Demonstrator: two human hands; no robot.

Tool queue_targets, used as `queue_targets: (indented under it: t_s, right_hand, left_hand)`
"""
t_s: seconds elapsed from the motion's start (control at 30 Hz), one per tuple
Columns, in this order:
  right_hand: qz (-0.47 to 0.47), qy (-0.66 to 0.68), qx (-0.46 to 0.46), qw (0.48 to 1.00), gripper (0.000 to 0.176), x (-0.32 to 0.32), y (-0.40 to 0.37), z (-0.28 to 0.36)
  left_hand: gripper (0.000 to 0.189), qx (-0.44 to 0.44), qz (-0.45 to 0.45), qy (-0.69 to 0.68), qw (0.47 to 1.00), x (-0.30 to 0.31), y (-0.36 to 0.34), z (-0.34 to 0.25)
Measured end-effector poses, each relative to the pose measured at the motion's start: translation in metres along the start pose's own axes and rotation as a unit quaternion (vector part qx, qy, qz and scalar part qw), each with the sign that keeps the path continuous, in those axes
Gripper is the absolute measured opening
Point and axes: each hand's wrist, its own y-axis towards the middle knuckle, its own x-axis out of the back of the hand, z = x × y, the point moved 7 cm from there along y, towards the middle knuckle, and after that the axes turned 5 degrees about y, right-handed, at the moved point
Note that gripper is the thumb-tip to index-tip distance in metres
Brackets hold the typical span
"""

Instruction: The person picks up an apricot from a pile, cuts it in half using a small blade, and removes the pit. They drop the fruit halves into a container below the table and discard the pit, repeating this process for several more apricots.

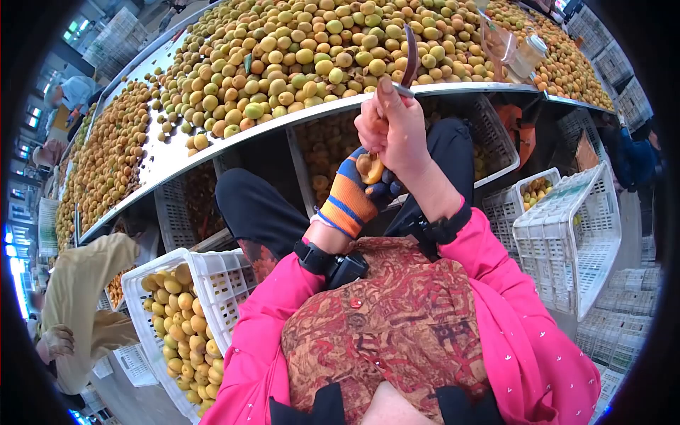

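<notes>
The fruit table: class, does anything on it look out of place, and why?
Yes: a white-lidded jar sits near the front edge of the table, on the right. It looks odd because most of what covers the surface is loose fruit.

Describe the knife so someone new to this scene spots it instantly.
Find the long table heaped with fruit, then the bare right hand at its near edge. The knife juts up from that fist, against the heap. Its slim, dark, curved blade stands out from the round fruit around it.
</notes>
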Motion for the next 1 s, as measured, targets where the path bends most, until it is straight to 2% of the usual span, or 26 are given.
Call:
queue_targets:
  t_s: [0.03,0.07,0.1,0.13,0.17,0.23,0.27,0.3,0.33,0.37,0.43,0.47,0.5,0.53,0.57,0.6,0.63,0.67,0.7,0.77,0.8,0.9,0.97,1.0]
  right_hand:
    - [0.000,0.002,0.000,1.000,0.046,0.002,-0.001,-0.002]
    - [-0.014,0.007,0.008,1.000,0.045,0.009,0.002,-0.002]
    - [-0.028,0.011,0.013,0.999,0.045,0.014,0.006,-0.002]
    - [-0.085,0.042,0.049,0.994,0.043,0.021,0.009,0.003]
    - [-0.098,0.072,0.080,0.989,0.038,0.027,0.013,0.010]
    - [-0.116,-0.022,0.123,0.985,0.033,0.035,0.017,0.028]
    - [-0.124,-0.096,0.094,0.983,0.030,0.039,0.012,0.032]
    - [-0.125,-0.098,0.098,0.982,0.030,0.044,0.008,0.027]
    - [-0.043,-0.290,0.067,0.954,0.028,0.039,0.007,0.011]
    - [0.039,-0.470,0.030,0.881,0.028,0.037,0.003,-0.008]
    - [0.087,-0.599,-0.015,0.796,0.034,0.022,-0.024,-0.021]
    - [0.076,-0.586,0.002,0.807,0.033,0.024,-0.030,-0.024]
    - [0.069,-0.569,0.017,0.819,0.033,0.026,-0.033,-0.028]
    - [0.052,-0.574,0.055,0.815,0.024,0.027,-0.036,-0.028]
    - [0.050,-0.570,0.054,0.818,0.024,0.030,-0.036,-0.029]
    - [-0.013,-0.415,-0.034,0.909,0.020,0.048,-0.033,-0.031]
    - [-0.073,-0.244,-0.121,0.960,0.016,0.061,-0.034,-0.036]
    - [-0.143,-0.100,-0.138,0.975,0.011,0.067,-0.038,-0.034]
    - [-0.152,-0.028,-0.127,0.980,0.010,0.081,-0.037,-0.034]
    - [-0.205,0.006,-0.132,0.970,0.008,0.101,-0.041,-0.033]
    - [-0.216,0.011,-0.142,0.966,0.006,0.109,-0.047,-0.033]
    - [-0.237,0.019,-0.174,0.956,0.008,0.124,-0.062,-0.037]
    - [-0.253,0.005,-0.191,0.948,0.006,0.128,-0.066,-0.041]
    - [-0.249,0.004,-0.189,0.950,0.006,0.125,-0.066,-0.039]
  left_hand:
    - [0.022,0.000,0.000,0.002,1.000,-0.002,0.000,-0.003]
    - [0.024,0.084,-0.013,-0.212,0.974,-0.002,0.004,0.005]
    - [0.026,0.162,-0.025,-0.416,0.895,-0.006,0.006,0.012]
    - [0.026,0.161,-0.028,-0.416,0.894,0.003,0.009,0.019]
    - [0.028,0.182,-0.001,-0.423,0.888,0.014,0.012,0.032]
    - [0.031,0.199,0.028,-0.426,0.882,0.016,0.013,0.026]
    - [0.030,0.201,-0.058,-0.413,0.886,0.027,0.012,0.030]
    - [0.029,0.202,-0.141,-0.397,0.884,0.034,0.010,0.030]
    - [0.029,0.196,-0.145,-0.399,0.884,0.039,0.013,0.034]
    - [0.030,0.183,-0.155,-0.384,0.892,0.050,0.014,0.041]
    - [0.032,0.199,-0.213,-0.363,0.885,0.062,0.013,0.050]
    - [0.036,0.191,-0.163,-0.365,0.896,0.059,0.012,0.047]
    - [0.037,0.189,-0.153,-0.396,0.886,0.057,0.010,0.046]
    - [0.037,0.188,-0.176,-0.394,0.882,0.058,0.007,0.048]
    - [0.037,0.186,-0.202,-0.392,0.878,0.061,0.002,0.048]
    - [0.037,0.187,-0.203,-0.390,0.879,0.069,0.001,0.052]
    - [0.038,0.184,-0.109,-0.397,0.893,0.070,0.005,0.051]
    - [0.038,0.179,-0.015,-0.400,0.899,0.068,0.006,0.051]
    - [0.038,0.176,-0.018,-0.399,0.900,0.068,0.005,0.050]
    - [0.034,0.191,-0.098,-0.407,0.888,0.067,0.000,0.051]
    - [0.028,0.199,-0.198,-0.370,0.886,0.071,-0.004,0.050]
    - [0.019,0.210,-0.231,-0.341,0.887,0.097,-0.005,0.091]
    - [0.018,0.258,-0.292,-0.349,0.852,0.112,-0.007,0.116]
    - [0.025,0.250,-0.278,-0.289,0.881,0.114,-0.005,0.120]
